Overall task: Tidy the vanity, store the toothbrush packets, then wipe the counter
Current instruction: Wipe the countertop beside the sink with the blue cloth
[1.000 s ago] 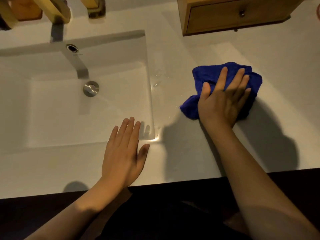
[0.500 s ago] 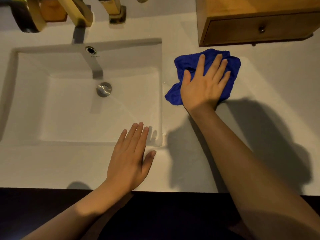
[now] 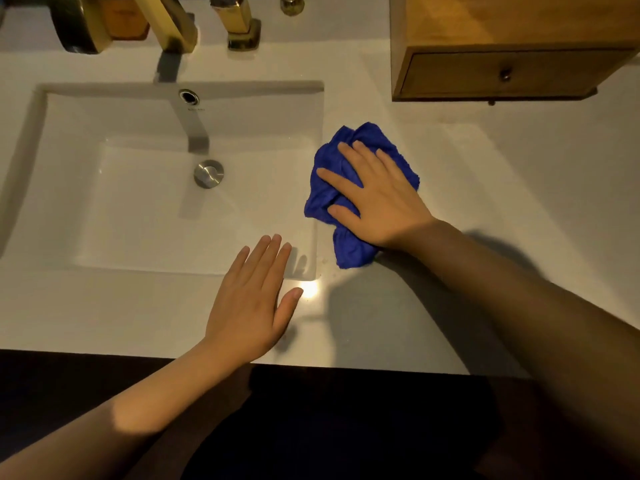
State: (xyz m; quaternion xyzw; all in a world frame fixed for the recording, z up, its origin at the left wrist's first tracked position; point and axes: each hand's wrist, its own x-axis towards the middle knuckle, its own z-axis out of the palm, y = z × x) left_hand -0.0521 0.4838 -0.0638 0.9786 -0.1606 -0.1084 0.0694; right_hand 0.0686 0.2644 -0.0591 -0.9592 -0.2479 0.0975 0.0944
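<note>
Roughly front-to-back, blue cloth (image 3: 353, 249), beside sink (image 3: 104, 109)

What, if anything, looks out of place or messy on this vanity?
Little stands out. A few small dark specks lie on the counter by the sink's front right corner, just beside the cloth under the right hand, not yet wiped. The bright spot near them looks like glare, not a spill.
</note>
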